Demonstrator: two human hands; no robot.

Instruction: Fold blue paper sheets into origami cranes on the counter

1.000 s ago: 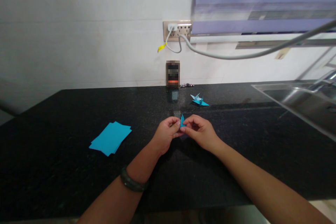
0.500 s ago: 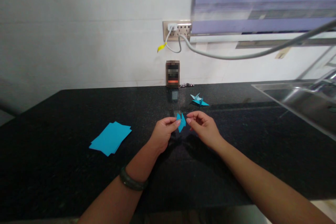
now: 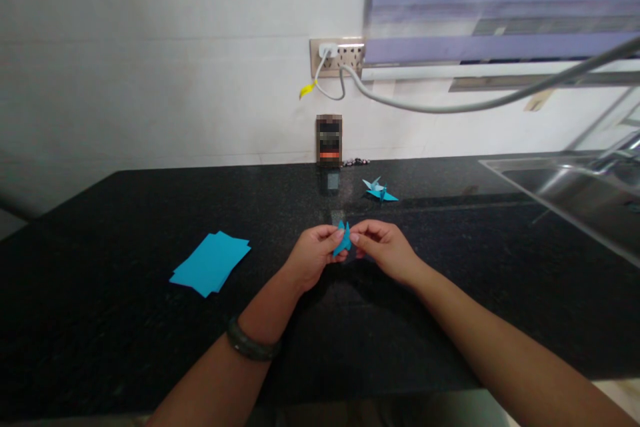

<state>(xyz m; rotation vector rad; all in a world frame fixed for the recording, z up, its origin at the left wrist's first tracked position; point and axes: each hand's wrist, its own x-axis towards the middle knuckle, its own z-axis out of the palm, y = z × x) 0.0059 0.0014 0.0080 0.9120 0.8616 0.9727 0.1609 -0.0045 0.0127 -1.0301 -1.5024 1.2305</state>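
Note:
A small piece of folded blue paper (image 3: 343,242), with two points sticking up, is held above the dark counter. My left hand (image 3: 311,255) pinches its left side between thumb and fingers. On the other side, the thumb and index finger of my right hand (image 3: 387,248) close on the paper's right edge; my fingers hide part of the folds. Beyond my right hand lie two folded paper cranes, a lighter one (image 3: 373,185) and a bluer one (image 3: 384,195). A stack of blue paper sheets (image 3: 211,263) rests to the left of my left hand.
The black counter (image 3: 125,347) runs back to a white tiled wall. A phone (image 3: 329,140) leans upright there, with a beaded strap (image 3: 356,162) beside it. Above are a socket (image 3: 350,57) and a grey cable (image 3: 450,109). A metal sink (image 3: 590,193) is at the right.
My right hand has moved left and down onto the folded paper, closing the small gap. The paper has tilted and dropped slightly in my left hand, whose lower fingers now show beneath it.

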